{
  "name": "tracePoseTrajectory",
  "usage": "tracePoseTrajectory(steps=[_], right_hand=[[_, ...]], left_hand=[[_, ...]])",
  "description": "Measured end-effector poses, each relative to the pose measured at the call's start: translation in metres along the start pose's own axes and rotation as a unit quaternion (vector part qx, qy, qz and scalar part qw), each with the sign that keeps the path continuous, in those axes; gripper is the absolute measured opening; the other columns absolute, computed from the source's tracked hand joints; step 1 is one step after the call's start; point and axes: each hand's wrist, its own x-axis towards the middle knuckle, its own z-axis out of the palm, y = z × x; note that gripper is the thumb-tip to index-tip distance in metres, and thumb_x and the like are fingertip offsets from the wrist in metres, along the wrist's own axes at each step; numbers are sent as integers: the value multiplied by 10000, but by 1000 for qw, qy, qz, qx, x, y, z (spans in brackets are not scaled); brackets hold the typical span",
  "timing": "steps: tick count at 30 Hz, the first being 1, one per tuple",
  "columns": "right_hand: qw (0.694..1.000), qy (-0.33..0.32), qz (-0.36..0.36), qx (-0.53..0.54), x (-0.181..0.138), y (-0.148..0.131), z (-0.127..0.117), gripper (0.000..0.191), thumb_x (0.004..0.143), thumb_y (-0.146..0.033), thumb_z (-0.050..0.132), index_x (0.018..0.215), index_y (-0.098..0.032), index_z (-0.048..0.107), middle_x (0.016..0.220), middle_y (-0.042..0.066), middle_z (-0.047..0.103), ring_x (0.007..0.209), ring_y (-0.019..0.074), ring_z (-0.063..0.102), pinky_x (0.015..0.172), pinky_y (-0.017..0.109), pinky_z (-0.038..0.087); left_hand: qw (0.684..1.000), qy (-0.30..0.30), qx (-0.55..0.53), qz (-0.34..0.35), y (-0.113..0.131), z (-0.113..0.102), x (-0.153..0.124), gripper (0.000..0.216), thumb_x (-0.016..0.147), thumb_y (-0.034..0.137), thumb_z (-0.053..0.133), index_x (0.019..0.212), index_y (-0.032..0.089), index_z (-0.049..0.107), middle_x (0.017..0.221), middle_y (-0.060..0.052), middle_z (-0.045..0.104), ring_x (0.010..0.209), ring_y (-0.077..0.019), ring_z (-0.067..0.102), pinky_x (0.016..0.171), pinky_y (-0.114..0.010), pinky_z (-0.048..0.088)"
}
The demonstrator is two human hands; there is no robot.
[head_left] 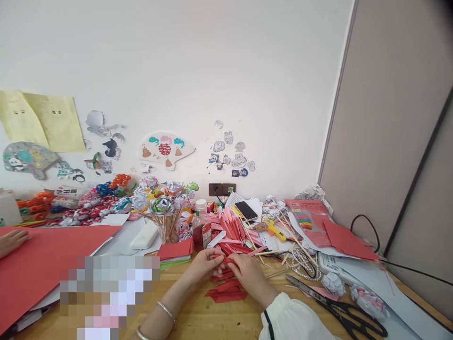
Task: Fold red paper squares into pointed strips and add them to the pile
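Observation:
My left hand [205, 265] and my right hand [250, 275] meet above the front of the wooden table, fingers pinched on a small piece of red paper [226, 259] between them. Most of that piece is hidden by my fingers. Below them lie folded red paper strips [226, 291] on the wood. Just beyond my hands, a heap of pink and red paper strips [233, 226] spreads toward the wall. Left of the heap stands a small bottle [197, 224], near a stack of red and coloured paper squares [176, 248].
Black-handled scissors [339, 307] lie at my right, near a bead string [304, 264]. Behind are a yellow glue gun [275, 231] and a phone [246, 210]. Paper flowers [161, 204] stand in a holder. At left, another person's hand [13, 242] rests on a red sheet [63, 255].

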Motion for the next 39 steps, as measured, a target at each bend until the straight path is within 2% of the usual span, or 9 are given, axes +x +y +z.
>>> tracePoseTrajectory(steps=[5, 9, 13, 17, 23, 27, 31, 34, 39], right_hand=[[991, 15, 26, 134, 2, -2, -4, 140, 866, -199, 499, 934, -195, 621, 884, 27, 680, 806, 174, 610, 696, 251, 402], [984, 14, 31, 173, 2, -1, -3, 128, 862, -191, 491, 899, -187, 613, 830, 19, 676, 750, 162, 603, 673, 246, 390], [984, -8, 31, 175, 1, 1, 0, 148, 876, -184, 454, 841, -184, 598, 747, 2, 654, 688, 146, 586, 638, 232, 372], [989, -26, 22, 141, 2, 2, -1, 121, 867, -204, 484, 849, -189, 603, 743, 0, 643, 690, 150, 574, 622, 225, 350], [985, -30, 21, 167, 2, 0, -6, 201, 875, -153, 415, 731, -188, 551, 544, -40, 533, 550, 131, 514, 572, 214, 338], [976, -54, 19, 208, 2, 2, -7, 192, 880, -171, 408, 750, -186, 550, 538, -46, 521, 540, 128, 512, 564, 213, 352], [980, -36, 21, 193, 3, 9, -7, 207, 888, -225, 425, 741, -182, 565, 602, -32, 546, 590, 131, 514, 563, 218, 344], [975, -59, 27, 211, 3, 12, -8, 205, 894, -222, 415, 757, -185, 563, 537, -55, 515, 542, 121, 499, 558, 213, 343], [977, -62, 28, 203, 2, 10, -14, 212, 887, -210, 414, 712, -186, 533, 539, -54, 517, 532, 115, 492, 565, 211, 348]], left_hand=[[998, 8, 45, 43, 2, -1, 4, 517, 518, 575, 758, 737, 150, 560, 560, 3, 645, 468, -120, 570, 523, -250, 456], [994, 14, 74, 75, 5, 1, 2, 488, 559, 587, 726, 697, 147, 567, 554, 0, 638, 491, -123, 568, 535, -242, 442], [991, 18, 101, 91, 6, 3, 0, 496, 559, 584, 725, 762, 151, 592, 597, -4, 647, 510, -142, 581, 533, -252, 444], [986, 14, 131, 99, 8, 5, -2, 453, 595, 583, 700, 665, 151, 582, 552, 2, 622, 506, -140, 573, 527, -245, 441], [988, 8, 125, 91, 11, 3, -2, 482, 596, 604, 683, 724, 150, 584, 600, -6, 639, 569, -175, 626, 550, -264, 472], [991, -4, 105, 85, 12, 2, -3, 531, 607, 602, 684, 867, 146, 612, 715, -36, 674, 673, -209, 655, 612, -300, 509], [993, -12, 91, 76, 17, 2, -8, 541, 654, 587, 665, 970, 150, 622, 784, -63, 695, 734, -228, 660, 637, -308, 517], [993, -12, 84, 80, 22, 3, -12, 533, 681, 573, 655, 1010, 155, 627, 862, -77, 695, 794, -234, 654, 666, -310, 518], [996, 18, 61, 69, 19, 4, -8, 583, 597, 585, 712, 978, 151, 627, 767, -48, 689, 694, -211, 656, 615, -291, 513]])
